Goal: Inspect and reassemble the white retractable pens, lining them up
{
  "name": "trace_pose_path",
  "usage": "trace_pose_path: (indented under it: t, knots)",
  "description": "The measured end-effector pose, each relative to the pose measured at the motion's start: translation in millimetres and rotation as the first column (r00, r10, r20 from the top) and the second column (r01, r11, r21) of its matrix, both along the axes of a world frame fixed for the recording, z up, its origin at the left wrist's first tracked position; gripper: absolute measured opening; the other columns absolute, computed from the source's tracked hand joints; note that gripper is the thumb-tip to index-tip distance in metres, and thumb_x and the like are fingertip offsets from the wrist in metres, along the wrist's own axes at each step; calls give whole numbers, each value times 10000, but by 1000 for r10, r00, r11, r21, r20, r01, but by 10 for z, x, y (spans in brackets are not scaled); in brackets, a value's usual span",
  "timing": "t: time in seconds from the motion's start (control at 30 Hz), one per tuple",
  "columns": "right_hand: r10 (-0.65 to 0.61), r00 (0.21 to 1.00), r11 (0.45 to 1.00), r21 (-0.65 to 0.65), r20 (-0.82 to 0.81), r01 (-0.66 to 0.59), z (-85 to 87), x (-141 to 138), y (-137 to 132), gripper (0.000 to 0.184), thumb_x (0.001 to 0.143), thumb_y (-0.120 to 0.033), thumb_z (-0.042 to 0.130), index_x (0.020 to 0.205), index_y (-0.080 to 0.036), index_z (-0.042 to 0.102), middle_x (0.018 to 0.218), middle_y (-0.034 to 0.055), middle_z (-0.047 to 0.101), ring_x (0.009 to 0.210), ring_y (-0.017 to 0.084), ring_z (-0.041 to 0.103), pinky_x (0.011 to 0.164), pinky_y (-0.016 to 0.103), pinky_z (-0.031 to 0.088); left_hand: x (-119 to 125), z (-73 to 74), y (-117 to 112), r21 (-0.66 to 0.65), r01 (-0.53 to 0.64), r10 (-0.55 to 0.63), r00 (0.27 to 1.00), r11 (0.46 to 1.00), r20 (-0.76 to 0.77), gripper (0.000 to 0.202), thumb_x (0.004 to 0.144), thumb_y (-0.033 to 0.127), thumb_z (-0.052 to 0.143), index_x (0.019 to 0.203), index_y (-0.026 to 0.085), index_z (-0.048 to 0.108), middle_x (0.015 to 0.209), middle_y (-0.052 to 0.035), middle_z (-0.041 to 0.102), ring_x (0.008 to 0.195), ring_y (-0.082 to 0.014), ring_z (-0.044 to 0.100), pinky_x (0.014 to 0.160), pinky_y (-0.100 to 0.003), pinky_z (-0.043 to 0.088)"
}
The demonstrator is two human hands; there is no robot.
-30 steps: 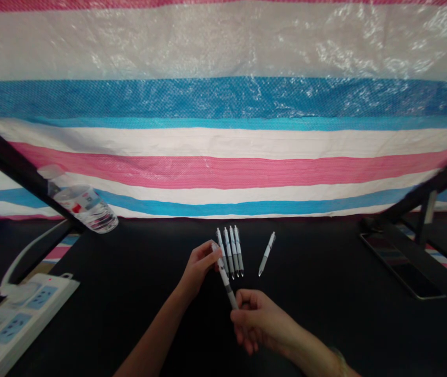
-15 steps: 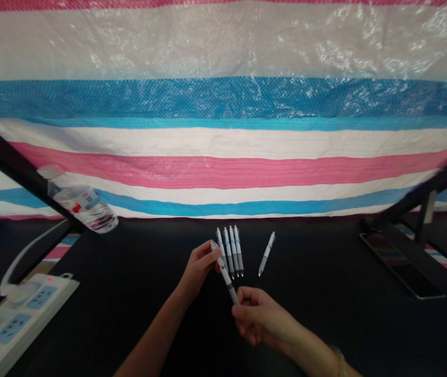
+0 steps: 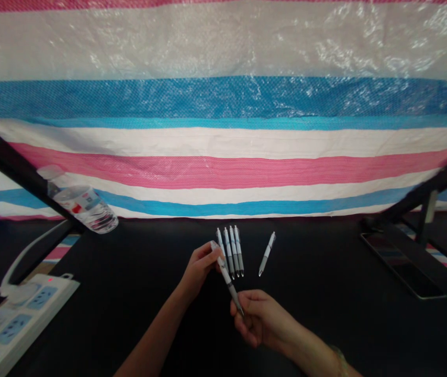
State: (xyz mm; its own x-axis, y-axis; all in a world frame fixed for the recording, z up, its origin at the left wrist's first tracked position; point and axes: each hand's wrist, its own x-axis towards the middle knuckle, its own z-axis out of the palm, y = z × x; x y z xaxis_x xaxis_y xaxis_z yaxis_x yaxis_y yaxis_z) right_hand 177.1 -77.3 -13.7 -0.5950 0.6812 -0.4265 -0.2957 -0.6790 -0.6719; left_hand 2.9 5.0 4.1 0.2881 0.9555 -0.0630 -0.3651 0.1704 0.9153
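My left hand (image 3: 199, 267) pinches the top end of a white and grey pen (image 3: 226, 275) above the black table (image 3: 137, 293). My right hand (image 3: 257, 318) is closed with its fingertips at the pen's lower tip. Just behind, a row of several matching pens (image 3: 230, 250) lies side by side. One more single pen (image 3: 266, 253) lies apart to their right.
A clear water bottle (image 3: 82, 204) lies at the table's back left. A white power strip (image 3: 7, 327) sits at the left with a red light on. A dark phone (image 3: 402, 264) lies at the right. A striped plastic sheet (image 3: 223, 131) hangs behind; black bars slant at both sides.
The right hand has slid down the held pen, from gripping its grey lower part to touching only its tip. The left hand has barely moved.
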Motion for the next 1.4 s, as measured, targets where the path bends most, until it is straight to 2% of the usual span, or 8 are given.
trace_pose_path:
  t: [0.23,0.4,0.7,0.87,1.0,1.1,1.27,1.4]
  knots:
    - [-23,988,998,62,150,14,45,-4,8,505,732,-560,733,917,-198,434,555,-28,647,334,88,526,340,139,264,-18,-28,10,23,-64,65,997,998,-30,237,793,359,709,674,159,663,573,8,540,536,-120,473,550,-243,366]
    - [7,996,999,34,87,-10,0,-20,0,585,789,-706,567,947,-147,497,599,34,669,371,121,575,336,172,345,-38,-18,16,21,-86,86,996,996,-33,239,790,355,709,667,155,664,580,8,541,532,-117,466,545,-243,360]
    - [-38,996,999,24,85,36,43,-26,0,581,803,-708,557,922,-142,508,610,38,670,383,119,595,325,156,363,-53,-12,15,35,-110,112,993,993,-42,237,808,339,690,665,153,660,576,11,534,540,-114,464,551,-239,361]
    - [-95,984,991,104,154,79,47,-27,-1,513,730,-592,732,889,-184,465,670,-9,660,375,112,590,300,146,344,-47,0,15,29,-113,114,992,993,-50,246,796,352,701,669,147,653,577,15,539,533,-109,463,546,-232,358]
    - [-69,990,994,92,125,58,46,-30,-2,547,829,-675,553,929,-139,523,681,35,663,414,118,616,340,161,397,-48,-5,20,35,-126,127,991,991,-50,253,791,361,707,675,143,652,594,17,543,533,-105,466,544,-230,363]
    - [-111,973,981,179,203,75,60,-41,-5,548,756,-670,654,936,-179,488,846,43,686,417,120,628,315,173,400,-51,-11,18,42,-123,125,991,992,-55,247,801,353,700,679,144,652,591,19,544,534,-104,469,545,-227,362]
    - [-214,891,919,392,400,45,63,-49,-14,534,793,-691,594,783,-163,518,629,-6,617,366,75,545,297,138,299,-58,-4,11,37,-120,121,991,992,-51,245,813,351,697,689,144,654,588,20,539,543,-102,471,558,-224,364]
    - [-47,970,982,190,236,2,50,-28,-9,596,788,-733,534,779,-138,560,552,19,616,358,99,553,311,154,330,-62,-1,16,57,-75,76,997,996,-25,263,815,369,698,690,142,656,601,14,544,539,-104,470,552,-230,360]
